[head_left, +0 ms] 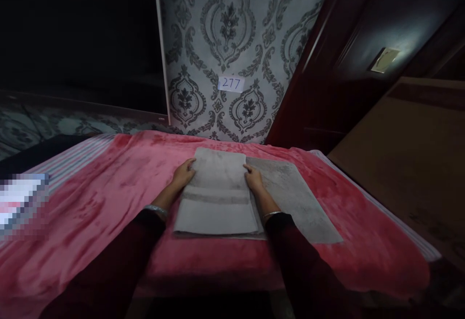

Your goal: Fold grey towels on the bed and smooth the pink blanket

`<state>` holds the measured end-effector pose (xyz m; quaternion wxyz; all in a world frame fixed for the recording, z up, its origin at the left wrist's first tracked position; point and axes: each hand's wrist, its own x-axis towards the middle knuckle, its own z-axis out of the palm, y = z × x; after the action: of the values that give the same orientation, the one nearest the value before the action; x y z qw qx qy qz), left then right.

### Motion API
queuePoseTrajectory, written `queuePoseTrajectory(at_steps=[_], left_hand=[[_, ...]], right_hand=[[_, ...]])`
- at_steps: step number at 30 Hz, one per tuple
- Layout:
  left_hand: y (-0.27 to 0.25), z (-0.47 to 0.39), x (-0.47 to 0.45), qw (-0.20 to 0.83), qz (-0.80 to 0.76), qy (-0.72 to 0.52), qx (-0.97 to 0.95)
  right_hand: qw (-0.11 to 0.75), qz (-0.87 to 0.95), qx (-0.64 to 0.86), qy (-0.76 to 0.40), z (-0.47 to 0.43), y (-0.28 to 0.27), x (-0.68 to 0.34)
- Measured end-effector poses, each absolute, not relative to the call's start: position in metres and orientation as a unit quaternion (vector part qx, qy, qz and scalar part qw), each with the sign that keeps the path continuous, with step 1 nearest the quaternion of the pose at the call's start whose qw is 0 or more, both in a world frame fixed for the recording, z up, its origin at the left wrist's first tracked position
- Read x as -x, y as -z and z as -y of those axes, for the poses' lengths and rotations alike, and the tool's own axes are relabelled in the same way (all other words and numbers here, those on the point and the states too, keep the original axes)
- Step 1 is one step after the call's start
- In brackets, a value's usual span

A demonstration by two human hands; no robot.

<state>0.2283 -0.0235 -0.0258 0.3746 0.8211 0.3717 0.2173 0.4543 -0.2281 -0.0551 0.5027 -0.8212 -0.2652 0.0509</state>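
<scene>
A light grey towel [220, 176] lies partly folded over on a pink blanket, a smoother darker band crossing it. Its right part [298, 198] is spread flat in a single lower layer. My left hand [184, 173] grips the left edge of the folded part near the far end, thumb on top. At the opposite edge, my right hand [253, 178] pinches the folded part's right side, above the spread layer. The fingertips of both hands are partly hidden by the cloth.
The pink blanket [141, 183] covers the table, with striped cloth [78, 157] showing along its sides. A dark television screen [80, 38] stands at the back left. Behind is patterned wallpaper [228, 23] with a paper label [231, 84] reading 277. A large cardboard box [407, 164] stands right.
</scene>
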Motion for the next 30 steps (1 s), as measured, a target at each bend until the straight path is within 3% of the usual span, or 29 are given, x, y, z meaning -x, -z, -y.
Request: queuePoseTrajectory(at_steps=[6, 13, 18, 25, 30], left_hand=[[0.019, 0.001, -0.248, 0.413, -0.307, -0.223, -0.828], [0.025, -0.011, -0.277, 0.37, -0.328, -0.195, -0.847], [0.023, -0.01, -0.27, 0.334, -0.344, -0.199, -0.854], [0.007, 0.02, -0.269, 0.139, -0.203, -0.166, -0.955], [0.023, 0.032, -0.27, 0.124, -0.202, -0.061, -0.97]], right_hand=[[0.482, 0.299, 0.822, -0.051, 0.236, 0.057, -0.442], [0.329, 0.339, 0.881, -0.013, 0.245, 0.052, -0.421], [0.282, 0.329, 0.901, 0.009, 0.246, 0.036, -0.418], [0.154, 0.503, 0.85, 0.029, 0.191, 0.004, -0.4], [0.087, 0.517, 0.851, -0.017, 0.166, 0.02, -0.411]])
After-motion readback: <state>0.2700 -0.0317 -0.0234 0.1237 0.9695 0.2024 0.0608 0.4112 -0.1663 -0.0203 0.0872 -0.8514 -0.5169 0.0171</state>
